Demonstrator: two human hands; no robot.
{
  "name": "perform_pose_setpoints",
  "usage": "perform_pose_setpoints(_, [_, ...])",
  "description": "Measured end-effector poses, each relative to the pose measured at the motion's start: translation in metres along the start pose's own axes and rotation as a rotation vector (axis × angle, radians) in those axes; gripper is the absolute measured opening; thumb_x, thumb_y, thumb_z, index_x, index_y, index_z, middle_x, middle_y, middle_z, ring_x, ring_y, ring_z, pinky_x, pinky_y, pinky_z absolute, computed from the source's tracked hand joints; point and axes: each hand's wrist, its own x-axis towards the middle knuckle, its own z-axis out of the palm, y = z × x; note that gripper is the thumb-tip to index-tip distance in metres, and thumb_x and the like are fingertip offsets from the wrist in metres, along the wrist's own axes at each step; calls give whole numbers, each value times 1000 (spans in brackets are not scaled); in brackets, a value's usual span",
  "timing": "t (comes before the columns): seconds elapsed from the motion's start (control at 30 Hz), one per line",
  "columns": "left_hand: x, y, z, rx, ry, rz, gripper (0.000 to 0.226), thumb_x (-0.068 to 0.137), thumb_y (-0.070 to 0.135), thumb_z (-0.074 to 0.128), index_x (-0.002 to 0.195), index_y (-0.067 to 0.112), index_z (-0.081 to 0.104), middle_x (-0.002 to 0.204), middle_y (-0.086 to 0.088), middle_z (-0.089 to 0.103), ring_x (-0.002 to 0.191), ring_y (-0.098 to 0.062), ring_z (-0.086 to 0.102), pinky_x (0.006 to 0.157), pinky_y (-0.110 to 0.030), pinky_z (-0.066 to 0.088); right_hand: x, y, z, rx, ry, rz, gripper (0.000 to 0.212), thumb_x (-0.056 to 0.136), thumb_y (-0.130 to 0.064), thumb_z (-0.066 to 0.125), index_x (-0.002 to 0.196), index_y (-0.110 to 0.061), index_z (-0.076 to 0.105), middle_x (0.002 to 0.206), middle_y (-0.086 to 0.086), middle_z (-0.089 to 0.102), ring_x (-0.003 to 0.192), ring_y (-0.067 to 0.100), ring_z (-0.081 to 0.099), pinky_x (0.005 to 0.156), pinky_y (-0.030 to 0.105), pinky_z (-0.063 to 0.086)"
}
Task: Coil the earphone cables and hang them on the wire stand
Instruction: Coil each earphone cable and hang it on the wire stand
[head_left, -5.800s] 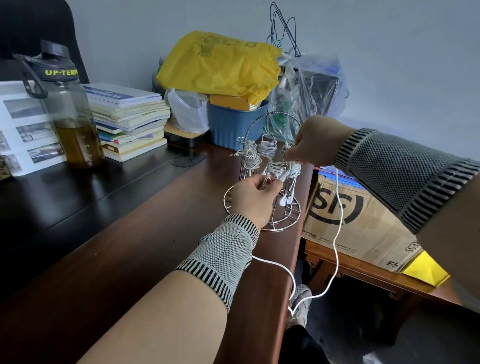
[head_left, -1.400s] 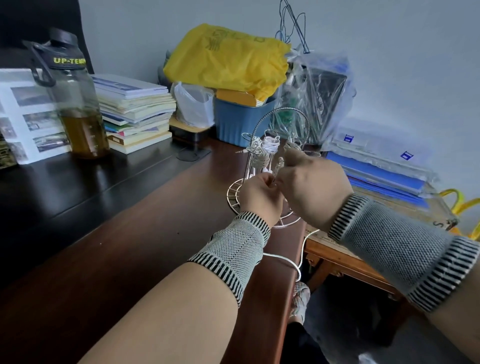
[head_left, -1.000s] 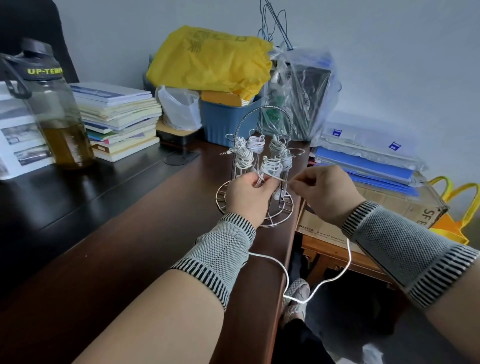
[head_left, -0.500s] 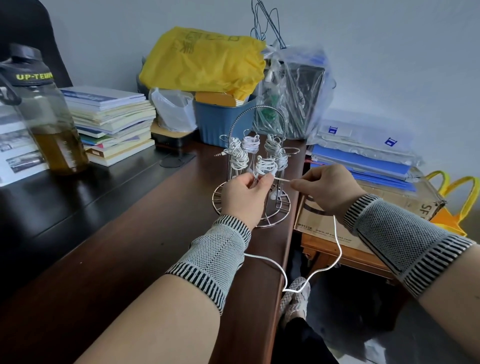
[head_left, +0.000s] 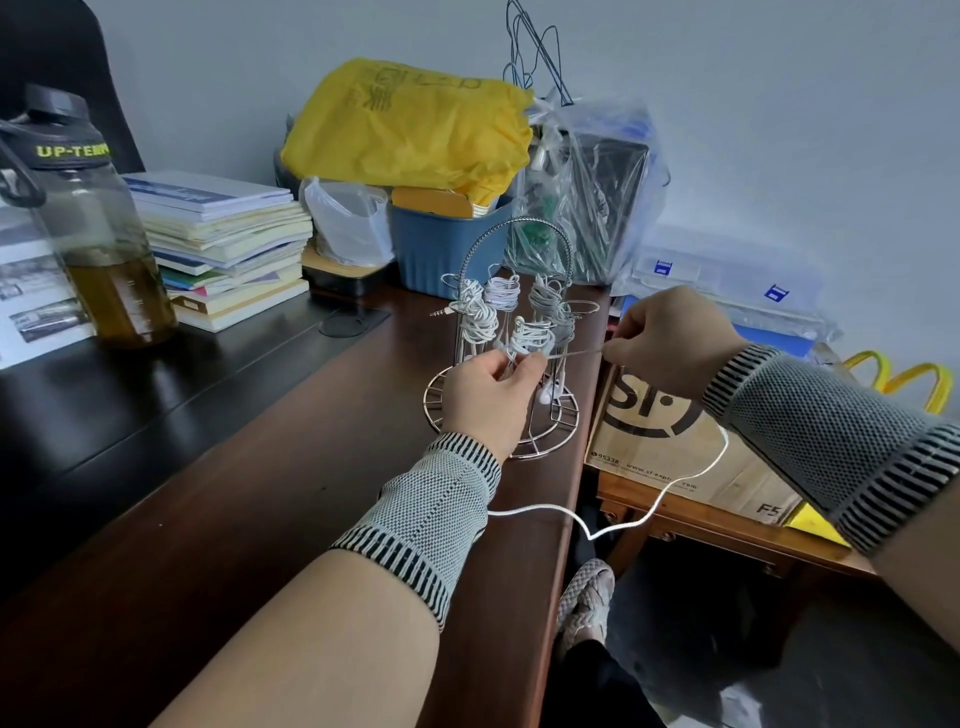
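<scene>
A chrome wire stand (head_left: 519, 228) with an arched handle stands near the right edge of the brown table (head_left: 260, 493). Several coiled white earphone bundles (head_left: 480, 317) hang on its hooks. My left hand (head_left: 485, 397) pinches a partly wound coil (head_left: 530, 338) in front of the stand. My right hand (head_left: 670, 348) pinches the same white cable (head_left: 675, 486) and holds a short stretch of it taut to the right of the coil. The rest of the cable droops in a loop below both wrists, off the table edge.
A water bottle (head_left: 98, 249) and stacked books (head_left: 223, 244) sit at the left. Behind the stand are a blue bin (head_left: 441, 249), a yellow bag (head_left: 410, 124) and clear plastic bags (head_left: 597, 192). A cardboard box (head_left: 675, 452) rests on a lower wooden table at right.
My right hand has drawn away to the right from the stand, pulling the cable taut from the coil. My left hand stays at the coil by the stand.
</scene>
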Motion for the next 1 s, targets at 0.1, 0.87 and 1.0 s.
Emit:
perform_pose_setpoints(0.1, [0, 0, 0, -4, 11, -10, 42, 85, 36, 71, 57, 9, 56, 37, 11, 34, 45, -11, 29, 51, -26, 30, -6, 5, 1, 100, -101, 38, 18, 86, -21, 65, 68, -19, 65, 60, 3, 62, 46, 18, 56, 48, 24, 49])
perform_pose_setpoints(0.87, [-3, 4, 0, -9, 16, -26, 54, 88, 34, 66, 47, 17, 36, 34, 9, 30, 41, -11, 27, 49, -27, 25, -10, 17, 12, 281, -142, 130, 26, 82, -28, 74, 69, -6, 70, 66, 7, 66, 51, 13, 49, 48, 23, 41])
perform_pose_setpoints(1.0, [-3, 4, 0, -19, 14, -32, 49, 88, 29, 66, 48, 16, 40, 35, 9, 32, 46, -14, 29, 52, -27, 27, -15, 18, 20, 310, -198, 131, 24, 80, -26, 75, 64, -9, 68, 59, 0, 59, 49, 9, 47, 43, 19, 35])
